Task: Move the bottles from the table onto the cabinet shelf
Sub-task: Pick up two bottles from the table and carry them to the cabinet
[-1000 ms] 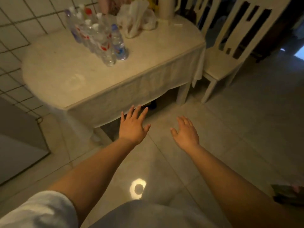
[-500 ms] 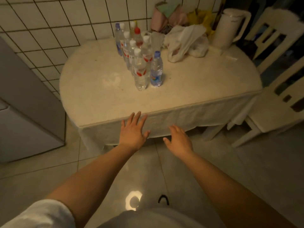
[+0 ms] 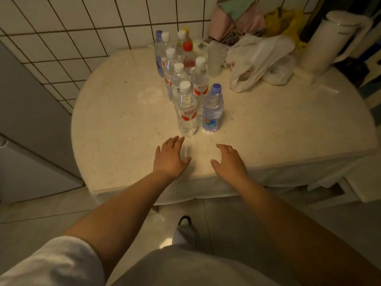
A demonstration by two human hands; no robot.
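on the table (image 3: 123,124), bottles (image 3: 186,108) stand near empty spread left hand (image 3: 170,158), right hand (image 3: 229,163).

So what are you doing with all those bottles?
A person is reaching both bare hands over the table toward a bunch of water bottles. The left hand is open just short of the nearest white-capped bottle, and the right hand is open near the blue-capped bottle. Neither hand touches a bottle yet, so nothing has been picked up. All the bottles stand upright on the table.
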